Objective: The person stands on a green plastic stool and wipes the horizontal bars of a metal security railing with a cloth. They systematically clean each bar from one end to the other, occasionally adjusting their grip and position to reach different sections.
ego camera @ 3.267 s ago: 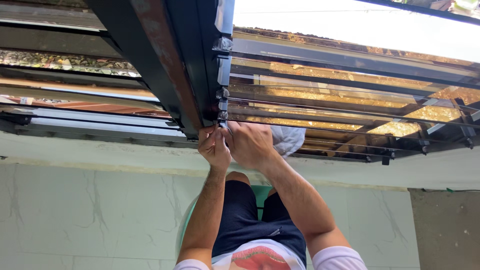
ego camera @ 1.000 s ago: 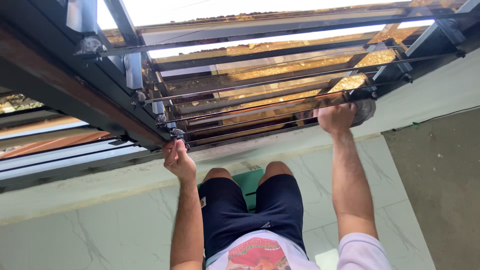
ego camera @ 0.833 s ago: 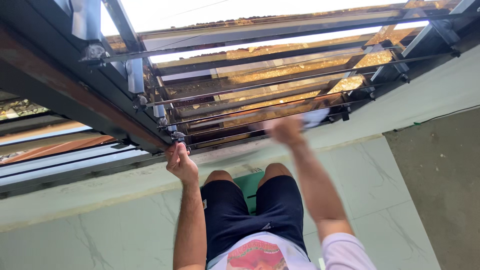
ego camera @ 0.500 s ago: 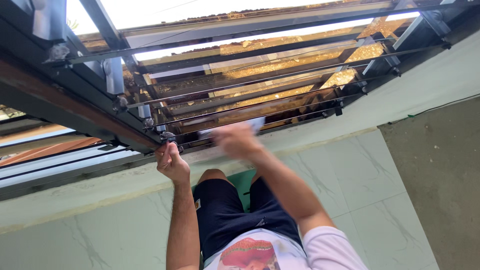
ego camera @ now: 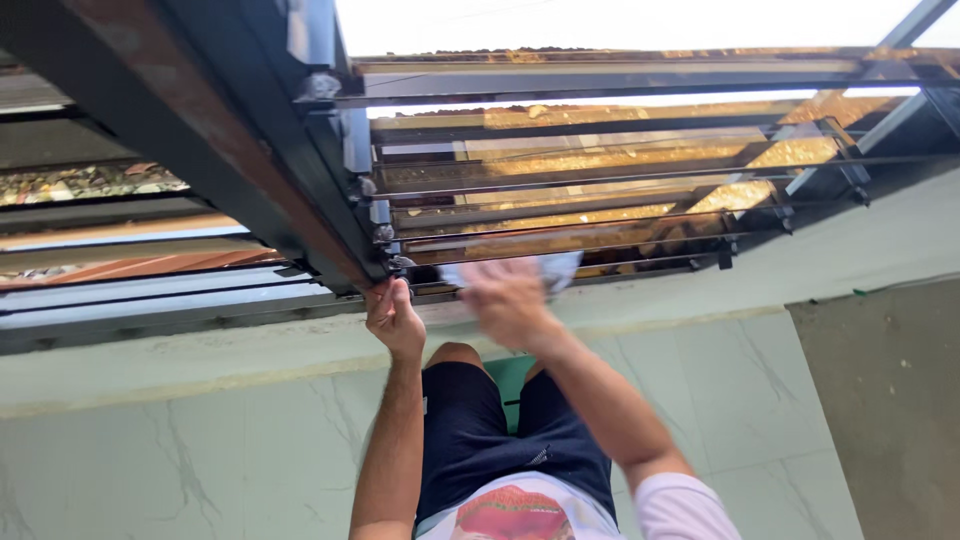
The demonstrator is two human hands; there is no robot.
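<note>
Head view: left hand (ego camera: 394, 318) grip closed on the slat clip (ego camera: 399, 264) at the dark frame post (ego camera: 300, 190). Right hand (ego camera: 510, 300) (blurred) bunches a white cloth (ego camera: 555, 268) against the lowest glass slat (ego camera: 600, 240), at its 2 o'clock. Cloth soft, light. Glass probably brittle, slippery; hold by the ends.

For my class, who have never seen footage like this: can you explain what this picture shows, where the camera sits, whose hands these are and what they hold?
The picture comes from one camera worn on a person's head, looking along their own arms. There is no machine, only two bare hands. The left hand grips the lower end of a dark metal frame post of a louvre window. The right hand is blurred and holds a white cloth against the lowest glass slats. Below the window is a pale marble-patterned tiled wall. The person's dark shorts and white printed shirt show between the arms.
</note>
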